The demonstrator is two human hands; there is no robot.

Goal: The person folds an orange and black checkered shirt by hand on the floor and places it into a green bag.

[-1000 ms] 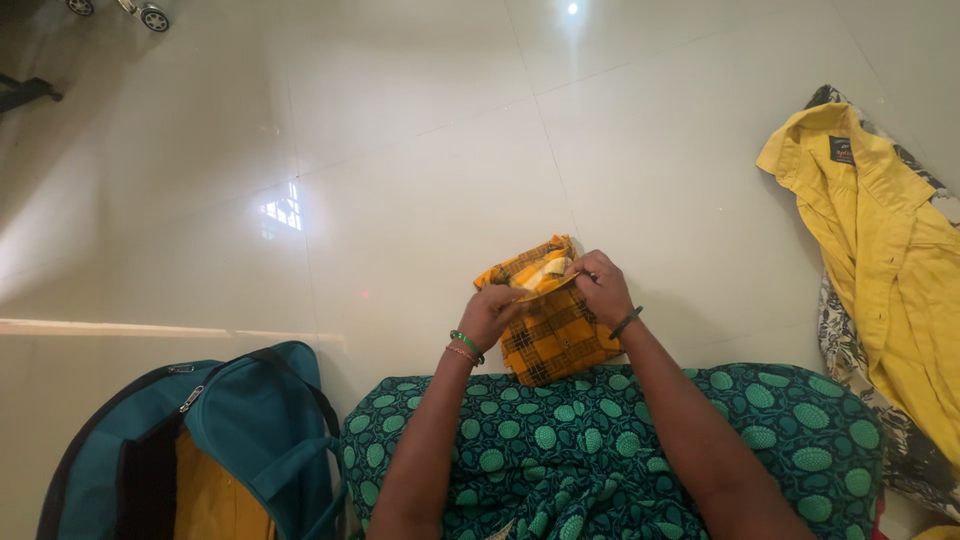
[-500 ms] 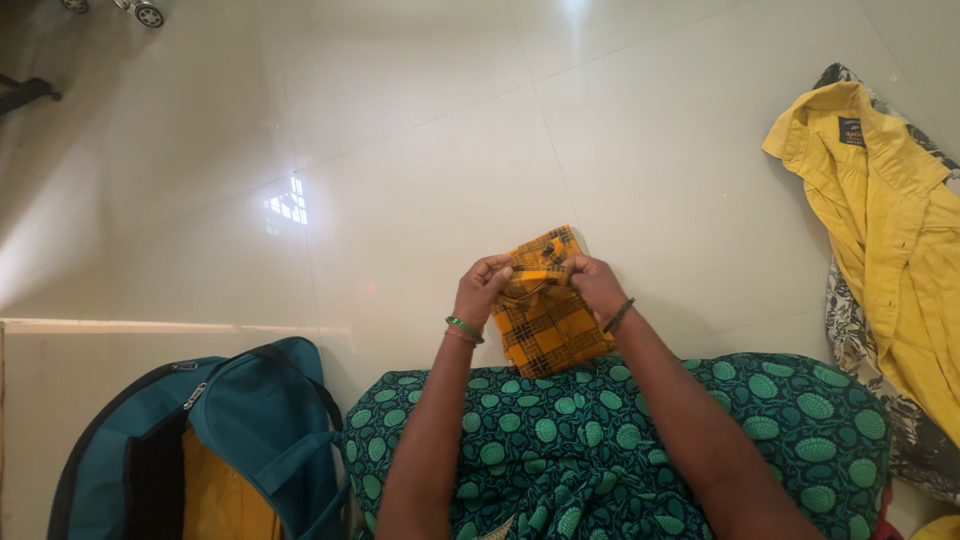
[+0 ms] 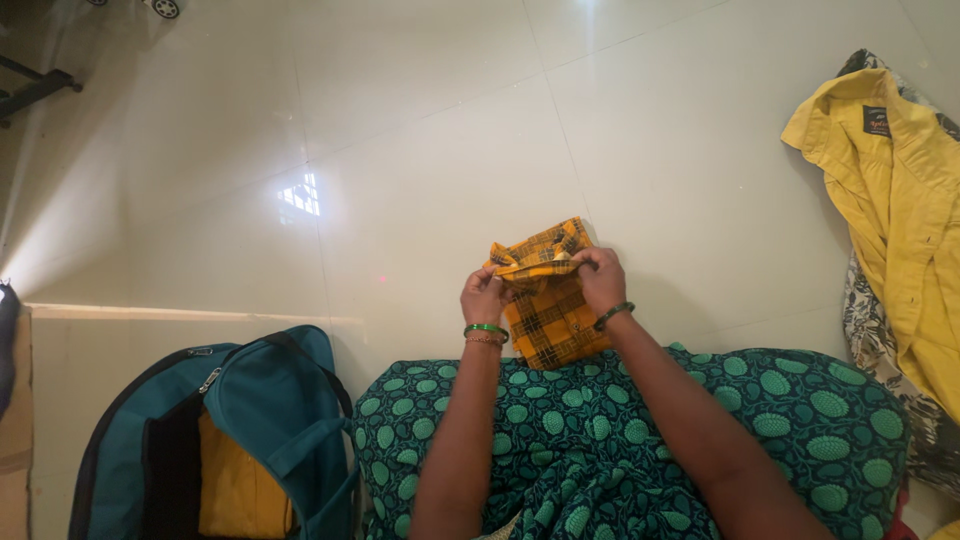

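A folded orange-and-black checked shirt (image 3: 548, 318) lies on the pale tiled floor just beyond my lap. My left hand (image 3: 483, 296) pinches its collar edge on the left side, a green bangle at the wrist. My right hand (image 3: 603, 280) grips the same collar edge on the right, with a dark bangle at the wrist. Both hands hold the top of the shirt slightly raised. My lap is covered by dark cloth with green round prints (image 3: 620, 440).
An open teal bag (image 3: 260, 420) with yellow cloth inside sits at the lower left. A yellow shirt (image 3: 900, 190) lies spread on a patterned cloth at the right. A wheeled object (image 3: 160, 8) shows at the top left, a dark bar (image 3: 35, 88) beside it.
Both hands shifted along the top of the checked shirt; the pale inner collar seen earlier is now folded under. The view has tilted slightly.
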